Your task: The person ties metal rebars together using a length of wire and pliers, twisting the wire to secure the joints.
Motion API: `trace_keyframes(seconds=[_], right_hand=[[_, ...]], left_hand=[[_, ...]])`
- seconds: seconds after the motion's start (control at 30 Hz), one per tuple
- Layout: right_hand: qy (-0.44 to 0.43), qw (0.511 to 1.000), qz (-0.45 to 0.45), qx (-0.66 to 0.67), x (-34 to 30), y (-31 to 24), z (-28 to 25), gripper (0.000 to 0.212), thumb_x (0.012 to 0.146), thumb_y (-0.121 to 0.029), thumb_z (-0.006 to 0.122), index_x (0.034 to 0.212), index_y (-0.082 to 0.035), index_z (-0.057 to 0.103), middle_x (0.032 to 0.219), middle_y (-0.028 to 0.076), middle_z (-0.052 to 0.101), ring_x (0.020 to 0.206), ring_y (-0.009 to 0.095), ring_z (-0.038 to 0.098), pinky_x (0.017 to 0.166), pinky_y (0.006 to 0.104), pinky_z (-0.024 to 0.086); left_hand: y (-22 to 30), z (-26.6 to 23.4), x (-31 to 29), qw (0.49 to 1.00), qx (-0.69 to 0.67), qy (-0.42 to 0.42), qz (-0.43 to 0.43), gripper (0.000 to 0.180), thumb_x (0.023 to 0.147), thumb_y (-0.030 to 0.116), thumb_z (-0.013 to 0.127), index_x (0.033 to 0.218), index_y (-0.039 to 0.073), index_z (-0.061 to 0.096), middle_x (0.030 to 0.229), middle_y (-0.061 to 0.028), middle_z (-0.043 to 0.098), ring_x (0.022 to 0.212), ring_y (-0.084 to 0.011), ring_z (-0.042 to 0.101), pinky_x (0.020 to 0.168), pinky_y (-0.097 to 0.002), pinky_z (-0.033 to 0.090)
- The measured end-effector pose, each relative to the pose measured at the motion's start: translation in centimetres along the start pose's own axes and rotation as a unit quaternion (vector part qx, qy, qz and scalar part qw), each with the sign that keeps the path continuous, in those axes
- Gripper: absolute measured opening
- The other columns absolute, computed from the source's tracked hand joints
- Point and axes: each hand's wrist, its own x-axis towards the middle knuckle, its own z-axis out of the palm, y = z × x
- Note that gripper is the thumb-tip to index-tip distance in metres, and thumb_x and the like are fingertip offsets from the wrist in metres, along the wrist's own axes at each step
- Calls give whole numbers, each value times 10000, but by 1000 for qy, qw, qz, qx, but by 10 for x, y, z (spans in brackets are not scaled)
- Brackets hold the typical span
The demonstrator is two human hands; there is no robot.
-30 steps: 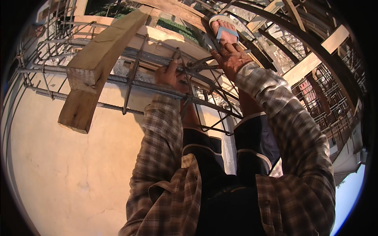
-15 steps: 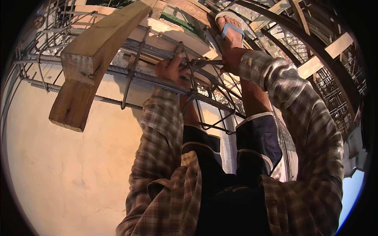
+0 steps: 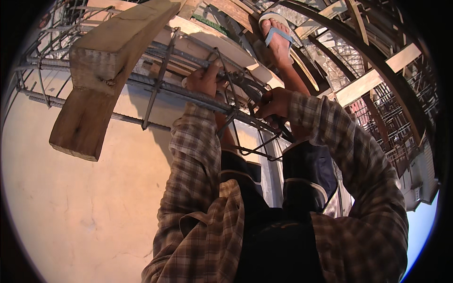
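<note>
A cage of steel rebar (image 3: pixel 181 93), with long ribbed bars and thinner bent stirrups, runs across in front of me. My left hand (image 3: pixel 203 81) is closed around a bar of the cage, thumb up beside a stirrup; some of its fingers are hidden behind the steel. In my right hand (image 3: pixel 275 103) I grip dark pincers (image 3: pixel 252 88), whose head lies among the bars just right of my left hand. The jaws are too small and shaded to tell what they touch.
A thick wooden beam (image 3: pixel 106 61) crosses the cage at left. Below it spreads a pale plastered wall (image 3: pixel 94 203). My sandalled foot (image 3: pixel 278 37) rests at the upper right, near wooden planks (image 3: pixel 377 73) and more steel bars. Buildings (image 3: pixel 417 181) show at the far right.
My right hand has come down and nearer, swinging the pincers from level to slanted, with their handles now showing apart. My left hand has stayed nearly in place. The view has shifted slightly.
</note>
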Motion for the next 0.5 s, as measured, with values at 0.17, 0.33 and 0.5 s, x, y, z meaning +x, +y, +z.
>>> trace_keyframes(seconds=[0.17, 0.33, 0.5], right_hand=[[129, 941, -71, -306, -9, -18, -20, 429, 704, -165, 775, 1022, -11, 533, 763, 142, 648, 636, 260, 667, 554, 426, 548], [372, 611, -266, -647, -33, -38, -34, 391, 782, -211, 675, 1116, -80, 519, 895, 140, 644, 885, 338, 657, 768, 466, 528], [323, 561, -192, -738, -24, -60, -65, 318, 864, -318, 624, 1071, -77, 621, 803, 68, 644, 776, 278, 671, 716, 405, 546]], left_hand=[[20, 5, -36, 970, -231, -45, -64, 401, 947, 246, 583, 1198, -63, 531, 1077, -149, 604, 1010, -238, 606, 908, -372, 514], [20, -7, -115, 943, -333, -20, 10, 329, 970, 152, 498, 1255, -9, 531, 1257, -123, 555, 1194, -267, 514, 1042, -425, 400], [45, 32, -183, 827, 371, 75, 417, 429, 864, 94, 594, 1259, -49, 506, 1309, -199, 503, 1259, -370, 456, 1080, -466, 349]])
